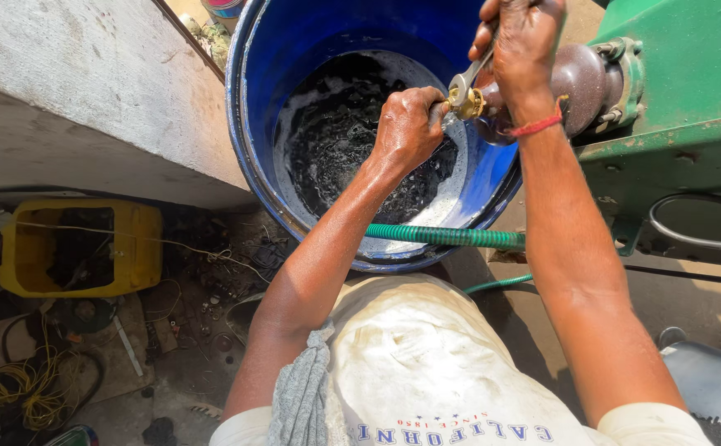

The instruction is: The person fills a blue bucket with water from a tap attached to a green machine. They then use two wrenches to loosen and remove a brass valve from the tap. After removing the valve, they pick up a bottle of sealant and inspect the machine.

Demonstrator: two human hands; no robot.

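My left hand [408, 125] is closed around a pipe or hose end at a brass fitting [465, 104], over a blue barrel [249, 124] of dark, foamy water. My right hand [524, 43] grips a metal spanner [469, 76] whose jaw sits on the brass fitting. The fitting joins a dark rounded pump outlet [579, 83] on a green machine [683, 91]. A red thread is tied round my right wrist.
A green ribbed hose [443, 236] runs across the barrel's near rim. A grey concrete wall [88, 91] lies left. Below it stand a yellow cut-open container [137, 248], yellow wire coils [26, 388] and scattered scraps. A black cable [691, 239] loops under the machine.
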